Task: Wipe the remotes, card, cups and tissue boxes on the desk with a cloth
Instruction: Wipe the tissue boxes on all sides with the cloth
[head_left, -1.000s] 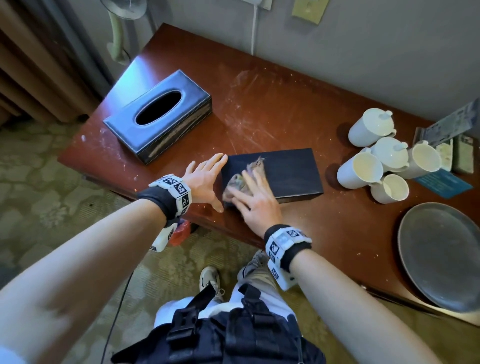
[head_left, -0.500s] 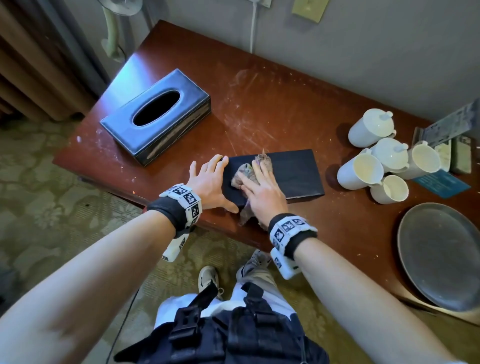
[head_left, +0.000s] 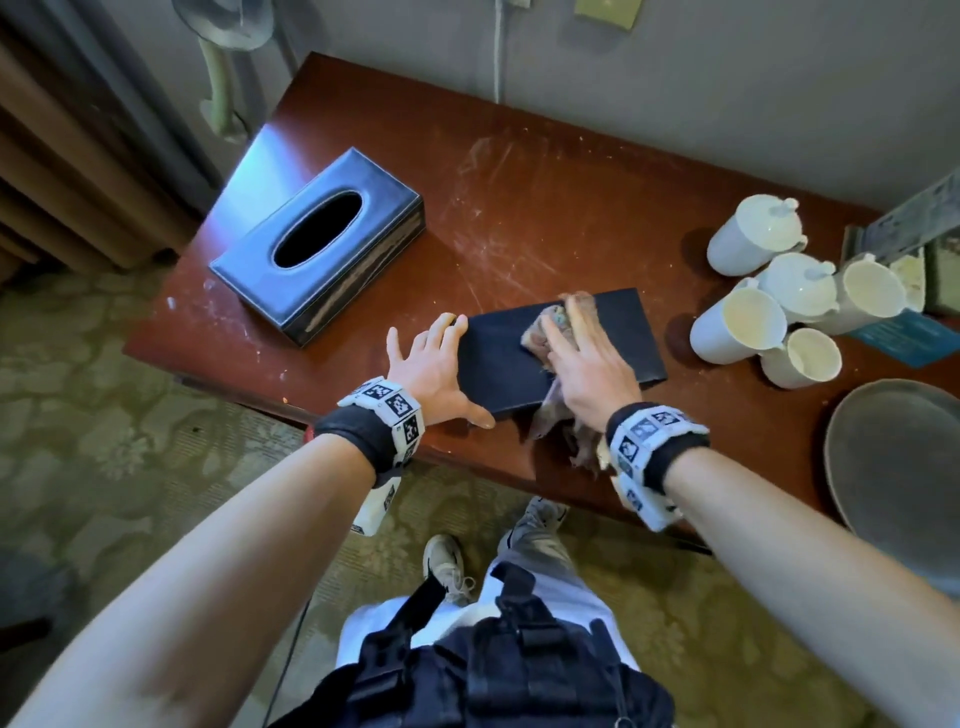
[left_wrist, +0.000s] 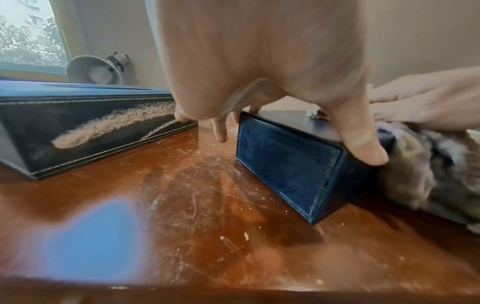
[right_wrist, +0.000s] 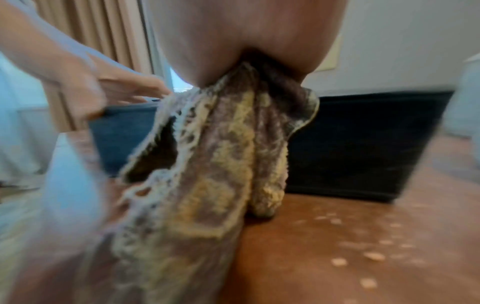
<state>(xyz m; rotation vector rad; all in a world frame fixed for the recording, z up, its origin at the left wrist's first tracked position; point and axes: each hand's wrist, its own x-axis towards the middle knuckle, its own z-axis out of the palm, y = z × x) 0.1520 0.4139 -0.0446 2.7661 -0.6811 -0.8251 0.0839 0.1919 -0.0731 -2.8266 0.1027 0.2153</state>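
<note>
Two tissue boxes, five cups; left hand braces the nearer box flat-fingered, right hand presses one cloth, fingers seemingly straight.

My head camera looks steeply down on the desk from above its near edge. Each wrist camera sits low, close over the wood, looking along my palm; both share the dark tissue box and cloth.

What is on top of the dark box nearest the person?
A cloth lies on the dark box, pressed flat by the right hand. The left hand steadies its end. The surface beneath the cloth is hidden.
</note>
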